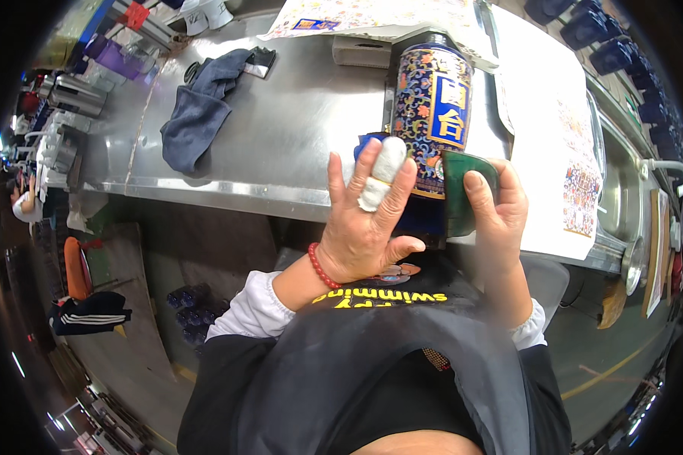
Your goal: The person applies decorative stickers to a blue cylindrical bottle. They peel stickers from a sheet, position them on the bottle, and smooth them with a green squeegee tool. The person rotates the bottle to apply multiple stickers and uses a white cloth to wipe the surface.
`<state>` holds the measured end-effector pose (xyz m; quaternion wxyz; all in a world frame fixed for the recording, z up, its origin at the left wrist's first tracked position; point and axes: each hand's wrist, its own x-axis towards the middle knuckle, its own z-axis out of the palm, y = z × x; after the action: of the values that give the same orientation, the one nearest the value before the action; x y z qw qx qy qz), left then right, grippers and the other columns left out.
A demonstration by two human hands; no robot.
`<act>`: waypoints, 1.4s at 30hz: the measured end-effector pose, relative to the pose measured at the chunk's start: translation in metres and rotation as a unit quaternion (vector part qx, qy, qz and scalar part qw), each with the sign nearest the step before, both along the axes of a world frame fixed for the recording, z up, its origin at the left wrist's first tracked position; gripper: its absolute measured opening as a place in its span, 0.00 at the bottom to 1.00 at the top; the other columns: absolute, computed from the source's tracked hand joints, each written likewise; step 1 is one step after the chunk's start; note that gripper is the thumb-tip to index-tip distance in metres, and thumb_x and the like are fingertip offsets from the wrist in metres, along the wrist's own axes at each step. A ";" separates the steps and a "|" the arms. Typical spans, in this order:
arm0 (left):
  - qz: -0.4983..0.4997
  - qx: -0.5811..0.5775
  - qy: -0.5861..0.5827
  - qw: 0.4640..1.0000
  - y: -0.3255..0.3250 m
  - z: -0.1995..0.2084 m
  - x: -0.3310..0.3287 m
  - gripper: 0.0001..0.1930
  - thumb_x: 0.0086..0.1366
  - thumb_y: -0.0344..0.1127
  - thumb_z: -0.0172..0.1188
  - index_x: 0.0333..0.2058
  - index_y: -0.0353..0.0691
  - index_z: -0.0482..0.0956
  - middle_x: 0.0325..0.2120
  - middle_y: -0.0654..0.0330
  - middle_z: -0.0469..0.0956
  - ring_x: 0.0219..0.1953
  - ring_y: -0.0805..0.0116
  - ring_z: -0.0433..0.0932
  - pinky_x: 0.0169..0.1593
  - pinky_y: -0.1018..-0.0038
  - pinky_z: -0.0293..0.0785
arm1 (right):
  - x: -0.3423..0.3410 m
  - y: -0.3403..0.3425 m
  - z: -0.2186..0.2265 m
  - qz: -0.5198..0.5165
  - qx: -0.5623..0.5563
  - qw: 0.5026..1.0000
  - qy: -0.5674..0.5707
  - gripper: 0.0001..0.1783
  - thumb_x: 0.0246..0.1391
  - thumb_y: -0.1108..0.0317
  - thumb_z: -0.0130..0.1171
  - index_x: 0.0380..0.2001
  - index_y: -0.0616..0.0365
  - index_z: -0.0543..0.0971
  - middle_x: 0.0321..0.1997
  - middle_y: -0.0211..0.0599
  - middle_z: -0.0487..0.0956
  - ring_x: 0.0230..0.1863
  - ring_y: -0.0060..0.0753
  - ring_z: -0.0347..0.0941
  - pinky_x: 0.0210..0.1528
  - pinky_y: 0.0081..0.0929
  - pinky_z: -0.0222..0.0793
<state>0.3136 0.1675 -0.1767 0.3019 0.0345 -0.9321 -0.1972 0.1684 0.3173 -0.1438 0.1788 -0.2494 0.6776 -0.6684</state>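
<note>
A dark blue bottle point(417, 98) with a colourful floral covering and a blue-and-gold label panel lies at the table's front edge, its neck pointing away from me. My left hand point(360, 235) is open beside its left side, fingers spread, with a white wrapping point(388, 163) round one finger. Whether those fingertips touch the bottle I cannot tell. In my right hand point(502, 208) is a flat dark green scraper point(460, 193), gripped between thumb and fingers. Its straight edge stands upright at the lower right of the bottle. Part of the bottle's near end is hidden behind my hands.
A crumpled grey-blue cloth point(199, 114) lies on the metal table point(303, 106) at left. Printed floral sheets point(539, 98) cover the right side, with another sheet point(364, 17) at the back. Farther right are a metal sink point(622, 189) and a row of dark blue bottles point(613, 57).
</note>
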 end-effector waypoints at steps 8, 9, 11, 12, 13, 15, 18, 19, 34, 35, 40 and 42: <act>0.007 0.088 -0.002 0.996 0.007 -0.023 0.009 0.45 0.71 0.68 0.42 0.72 0.35 0.56 0.69 0.46 0.63 0.73 0.39 0.54 0.70 0.32 0.33 | -0.006 0.005 -0.011 0.006 0.021 0.999 0.030 0.12 0.65 0.65 0.63 0.42 0.63 0.78 0.35 0.27 0.79 0.36 0.15 0.72 0.39 0.16 0.70; 0.008 0.088 0.001 0.996 0.007 -0.024 0.009 0.45 0.71 0.68 0.42 0.72 0.35 0.56 0.68 0.45 0.63 0.73 0.39 0.54 0.70 0.32 0.33 | -0.006 0.005 -0.012 0.006 0.018 1.000 0.023 0.12 0.65 0.65 0.63 0.42 0.63 0.78 0.36 0.27 0.79 0.36 0.15 0.72 0.40 0.16 0.70; 0.012 0.087 0.003 0.996 0.007 -0.024 0.010 0.45 0.71 0.68 0.42 0.71 0.34 0.57 0.68 0.45 0.64 0.72 0.39 0.55 0.70 0.32 0.34 | -0.006 0.004 -0.012 0.009 0.011 1.000 0.010 0.12 0.65 0.65 0.63 0.42 0.63 0.78 0.36 0.27 0.79 0.36 0.15 0.72 0.40 0.16 0.70; 0.011 0.078 -0.002 0.997 0.007 -0.023 0.012 0.45 0.71 0.67 0.43 0.71 0.32 0.58 0.67 0.42 0.63 0.72 0.38 0.56 0.70 0.33 0.35 | -0.005 0.003 -0.012 0.011 0.007 1.000 0.004 0.12 0.65 0.65 0.63 0.42 0.63 0.78 0.36 0.27 0.79 0.36 0.15 0.72 0.40 0.16 0.70; 0.010 0.069 -0.009 0.998 0.005 -0.022 0.013 0.45 0.72 0.66 0.44 0.70 0.31 0.58 0.67 0.39 0.62 0.71 0.36 0.56 0.70 0.34 0.35 | -0.005 0.002 -0.011 0.011 0.002 1.000 -0.002 0.12 0.66 0.65 0.63 0.42 0.63 0.78 0.36 0.27 0.79 0.36 0.15 0.72 0.40 0.16 0.70; 0.013 0.046 -0.021 0.999 0.002 -0.014 0.014 0.43 0.72 0.64 0.47 0.69 0.29 0.61 0.65 0.36 0.64 0.71 0.35 0.57 0.71 0.35 0.36 | -0.003 0.000 -0.008 0.015 0.009 1.000 -0.010 0.12 0.66 0.65 0.63 0.42 0.63 0.78 0.36 0.28 0.79 0.36 0.15 0.72 0.40 0.16 0.71; 0.037 0.016 -0.015 0.999 -0.005 0.006 0.006 0.43 0.65 0.54 0.63 0.69 0.30 0.60 0.66 0.38 0.64 0.70 0.34 0.57 0.71 0.36 0.36 | -0.001 0.000 -0.003 0.016 0.001 0.998 -0.054 0.10 0.65 0.67 0.62 0.43 0.64 0.79 0.36 0.28 0.80 0.36 0.15 0.74 0.40 0.17 0.72; 0.037 0.031 -0.008 0.999 -0.005 0.013 -0.001 0.45 0.57 0.47 0.71 0.69 0.35 0.62 0.66 0.48 0.64 0.68 0.35 0.58 0.69 0.32 0.40 | -0.001 0.000 -0.002 0.020 0.005 0.999 -0.029 0.10 0.65 0.68 0.62 0.43 0.64 0.79 0.36 0.29 0.81 0.36 0.15 0.74 0.39 0.17 0.73; -0.027 -0.026 -0.053 0.998 -0.019 0.016 -0.027 0.43 0.63 0.35 0.65 0.71 0.27 0.53 0.64 0.37 0.66 0.68 0.40 0.64 0.74 0.48 0.45 | -0.012 0.013 -0.011 0.001 -0.150 0.966 -0.209 0.12 0.65 0.66 0.61 0.47 0.63 0.80 0.40 0.31 0.83 0.38 0.16 0.78 0.41 0.17 0.76; -0.023 -0.044 -0.060 0.997 -0.018 0.018 -0.027 0.44 0.60 0.31 0.67 0.71 0.28 0.54 0.65 0.38 0.66 0.68 0.40 0.64 0.74 0.48 0.45 | -0.012 0.013 -0.012 -0.011 -0.162 0.959 -0.234 0.12 0.66 0.67 0.61 0.47 0.63 0.79 0.41 0.33 0.84 0.39 0.18 0.79 0.42 0.18 0.77; -0.022 -0.067 -0.067 0.995 -0.014 0.028 -0.028 0.36 0.60 0.32 0.63 0.69 0.43 0.65 0.67 0.46 0.65 0.70 0.40 0.60 0.72 0.45 0.46 | -0.015 0.018 -0.018 -0.006 -0.193 0.953 -0.231 0.09 0.66 0.68 0.61 0.45 0.61 0.77 0.41 0.31 0.82 0.39 0.17 0.78 0.42 0.17 0.76; -0.022 -0.114 -0.073 0.990 -0.012 0.032 -0.028 0.31 0.64 0.32 0.58 0.67 0.47 0.69 0.67 0.49 0.67 0.71 0.42 0.60 0.73 0.46 0.45 | -0.015 0.020 -0.020 -0.012 -0.193 0.952 -0.235 0.09 0.66 0.68 0.61 0.44 0.61 0.77 0.41 0.31 0.82 0.39 0.16 0.77 0.42 0.17 0.76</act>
<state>0.2852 0.1556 -0.1447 0.2303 -0.0062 -0.9686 -0.0929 0.1534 0.3371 -0.1639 0.2732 -0.1067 0.4770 -0.8285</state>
